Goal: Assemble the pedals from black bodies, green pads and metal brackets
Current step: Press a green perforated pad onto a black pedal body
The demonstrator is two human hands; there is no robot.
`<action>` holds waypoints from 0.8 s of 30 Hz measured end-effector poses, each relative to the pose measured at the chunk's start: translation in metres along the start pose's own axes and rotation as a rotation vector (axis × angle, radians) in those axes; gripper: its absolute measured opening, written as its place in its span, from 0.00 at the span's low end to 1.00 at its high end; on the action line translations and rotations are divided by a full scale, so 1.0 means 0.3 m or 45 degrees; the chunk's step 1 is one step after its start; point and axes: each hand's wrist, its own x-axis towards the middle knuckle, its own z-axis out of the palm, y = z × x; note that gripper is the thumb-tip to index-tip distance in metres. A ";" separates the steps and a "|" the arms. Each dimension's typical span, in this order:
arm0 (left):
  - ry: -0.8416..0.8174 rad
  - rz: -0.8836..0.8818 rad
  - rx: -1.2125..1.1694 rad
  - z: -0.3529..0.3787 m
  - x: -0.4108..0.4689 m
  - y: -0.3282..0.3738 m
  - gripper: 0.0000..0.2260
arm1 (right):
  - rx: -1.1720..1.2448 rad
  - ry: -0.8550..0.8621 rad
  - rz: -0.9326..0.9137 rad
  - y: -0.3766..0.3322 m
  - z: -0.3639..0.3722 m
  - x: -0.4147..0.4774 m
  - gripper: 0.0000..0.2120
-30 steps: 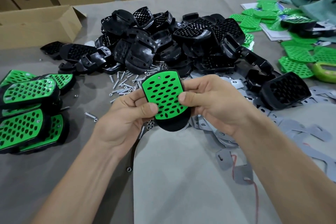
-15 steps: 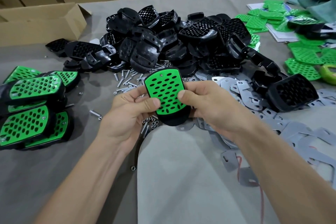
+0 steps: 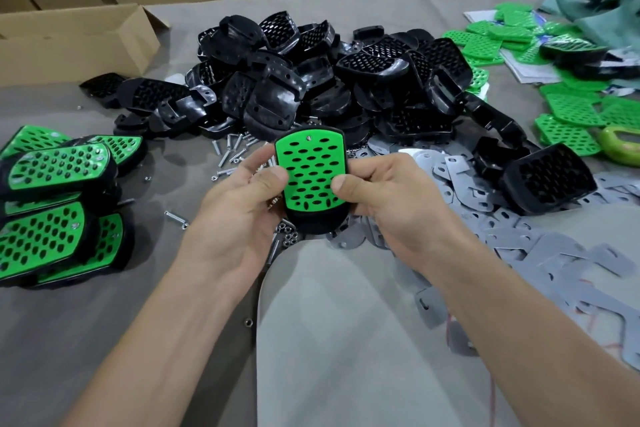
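Note:
Both hands hold one pedal (image 3: 313,180) above the table: a black body with a perforated green pad on top and a screw near its far end. My left hand (image 3: 239,215) grips its left side, thumb on the pad. My right hand (image 3: 384,204) grips the right side, thumb pressing the pad. A heap of black bodies (image 3: 311,80) lies behind. Loose green pads (image 3: 568,114) are spread at the right. Grey metal brackets (image 3: 485,218) are strewn under and right of my right hand. Whether a bracket sits under the held pedal is hidden.
Several finished pedals (image 3: 59,204) are stacked at the left. Loose screws (image 3: 232,152) and nuts (image 3: 289,239) lie behind and under the hands. An open cardboard box (image 3: 76,42) stands at the back left, more boxes behind it. A pale cloth (image 3: 346,340) lies in front.
The held pedal has turned slightly more upright and square to me. Both hands keep their grip on it.

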 end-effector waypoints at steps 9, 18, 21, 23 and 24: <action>0.028 0.120 0.045 -0.013 -0.003 -0.010 0.20 | 0.008 -0.085 -0.042 0.013 -0.006 -0.010 0.11; 0.076 0.244 0.256 0.008 -0.022 -0.024 0.10 | -0.084 -0.048 -0.097 0.030 0.004 -0.005 0.11; 0.071 0.248 0.260 0.014 -0.029 -0.020 0.14 | -0.128 -0.019 -0.055 0.036 0.002 -0.007 0.12; 0.090 0.260 0.248 0.012 -0.032 -0.020 0.14 | -0.187 -0.016 -0.067 0.041 0.000 -0.007 0.11; 0.105 0.267 0.238 0.011 -0.032 -0.020 0.13 | -0.218 -0.015 -0.095 0.043 0.001 -0.004 0.10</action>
